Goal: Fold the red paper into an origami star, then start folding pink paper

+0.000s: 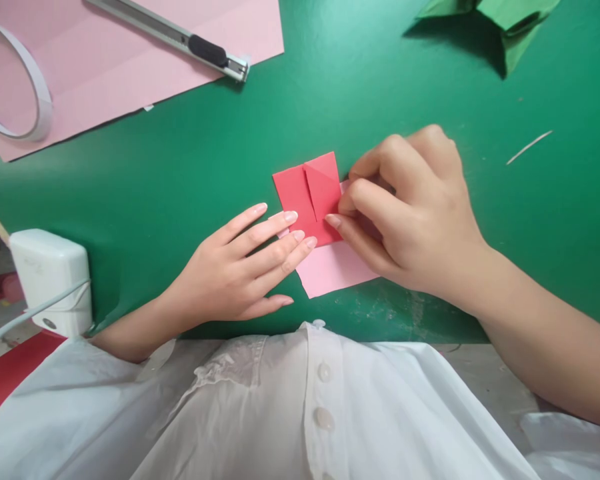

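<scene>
Green tabletop [180,173] under red paper [295,190], left fingers [265,237] apart, right fingers [373,200] curled, grip unclear

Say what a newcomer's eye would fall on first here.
Probably the red folded paper near the centre, over pink paper, with the left hand and right hand at its sides. Next, perhaps the cutter, mostly on the pink sheet at upper left, and the green folded paper at upper right.

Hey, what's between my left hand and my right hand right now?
Red paper, partly over pink paper, lies between your left hand and right hand, in the head view.
</scene>
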`<state>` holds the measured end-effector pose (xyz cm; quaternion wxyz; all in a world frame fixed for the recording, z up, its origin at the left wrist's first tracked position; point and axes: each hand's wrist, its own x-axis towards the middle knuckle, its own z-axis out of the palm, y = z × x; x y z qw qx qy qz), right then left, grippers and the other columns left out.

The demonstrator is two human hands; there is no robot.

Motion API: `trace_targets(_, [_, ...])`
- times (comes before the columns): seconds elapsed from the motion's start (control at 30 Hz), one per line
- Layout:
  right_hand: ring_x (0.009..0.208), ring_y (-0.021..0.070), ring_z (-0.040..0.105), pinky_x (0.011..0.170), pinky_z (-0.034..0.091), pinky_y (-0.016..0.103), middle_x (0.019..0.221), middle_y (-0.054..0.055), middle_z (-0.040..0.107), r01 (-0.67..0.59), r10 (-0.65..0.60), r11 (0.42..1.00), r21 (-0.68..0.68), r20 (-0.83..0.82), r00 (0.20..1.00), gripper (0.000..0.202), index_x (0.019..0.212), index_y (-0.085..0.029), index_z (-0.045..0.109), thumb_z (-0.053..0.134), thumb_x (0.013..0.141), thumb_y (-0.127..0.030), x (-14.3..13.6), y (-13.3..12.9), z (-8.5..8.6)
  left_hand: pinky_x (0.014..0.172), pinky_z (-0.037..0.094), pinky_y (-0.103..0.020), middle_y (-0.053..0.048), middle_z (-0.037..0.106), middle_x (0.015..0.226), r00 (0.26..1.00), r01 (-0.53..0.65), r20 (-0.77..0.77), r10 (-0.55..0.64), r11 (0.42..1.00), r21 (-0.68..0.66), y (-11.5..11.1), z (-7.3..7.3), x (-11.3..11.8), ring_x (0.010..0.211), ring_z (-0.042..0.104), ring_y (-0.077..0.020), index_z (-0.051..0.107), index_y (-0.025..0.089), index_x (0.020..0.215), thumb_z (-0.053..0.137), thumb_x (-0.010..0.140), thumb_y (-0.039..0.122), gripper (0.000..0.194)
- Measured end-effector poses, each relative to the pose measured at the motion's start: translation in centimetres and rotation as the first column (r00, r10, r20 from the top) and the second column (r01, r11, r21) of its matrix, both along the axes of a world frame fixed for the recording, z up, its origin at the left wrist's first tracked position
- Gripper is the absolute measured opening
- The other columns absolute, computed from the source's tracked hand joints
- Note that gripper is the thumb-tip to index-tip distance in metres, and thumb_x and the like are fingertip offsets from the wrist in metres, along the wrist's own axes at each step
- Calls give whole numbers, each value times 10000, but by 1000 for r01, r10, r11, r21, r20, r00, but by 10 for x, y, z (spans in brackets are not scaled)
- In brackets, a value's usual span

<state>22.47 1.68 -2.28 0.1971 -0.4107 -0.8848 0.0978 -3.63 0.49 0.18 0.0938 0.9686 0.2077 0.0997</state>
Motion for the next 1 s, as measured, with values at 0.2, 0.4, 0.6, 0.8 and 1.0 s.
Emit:
trace_targets(0.2, [853, 231, 386, 690, 306, 388, 978, 111, 607, -16, 16, 999, 45, 7, 1000, 183, 840, -222, 471, 507, 993, -316, 2, 1, -3, 1226, 437, -424, -67, 718, 1323, 999, 4, -47, -3, 1000, 11, 0, 4, 2, 1298, 637, -246, 616, 116, 1343, 463, 1025, 560, 567])
trace_targets(0.4, [850, 207, 426, 681, 350, 394, 975, 94, 615, 15, -19, 997, 78, 54, 998, 220, 828, -202, 503, 470, 1013, -316, -1, 0, -1, 1205, 440, -446, -85, 692, 1385, 999, -6, -37, 7, 1000, 9, -2, 5, 4, 1302, 627, -270, 612, 91, 1340, 462, 1019, 551, 581])
trace_targets(0.6, [997, 206, 522, 781, 460, 420, 1059, 33, 573, 96, -79, 987, -128, 134, 988, 421, 854, -194, 574, 274, 1078, -385, -5, -4, 4, 1233, 403, -449, -98, 688, 1387, 1000, -28, -16, 27, 1000, -3, -5, 2, 4, 1320, 613, -268, 599, 98, 1365, 449, 1002, 622, 655])
trace_targets(0.8, [998, 213, 538, 774, 465, 420, 1056, 37, 591, 100, -89, 990, -99, 108, 990, 408, 846, -187, 578, 308, 1076, -390, -6, -5, 1, 1271, 344, -446, -79, 663, 1425, 998, -50, -24, 50, 999, -11, -8, 0, 5, 1335, 584, -271, 562, 113, 1440, 394, 1019, 597, 663])
trace_targets(1.0, [989, 212, 531, 766, 435, 408, 1045, 38, 580, 108, -99, 989, -104, 91, 991, 386, 860, -190, 567, 348, 1073, -427, -7, -6, -2, 1274, 340, -437, -60, 646, 1450, 998, -40, -40, 41, 999, 25, -8, -2, 3, 1344, 567, -257, 539, 130, 1471, 383, 1020, 603, 672])
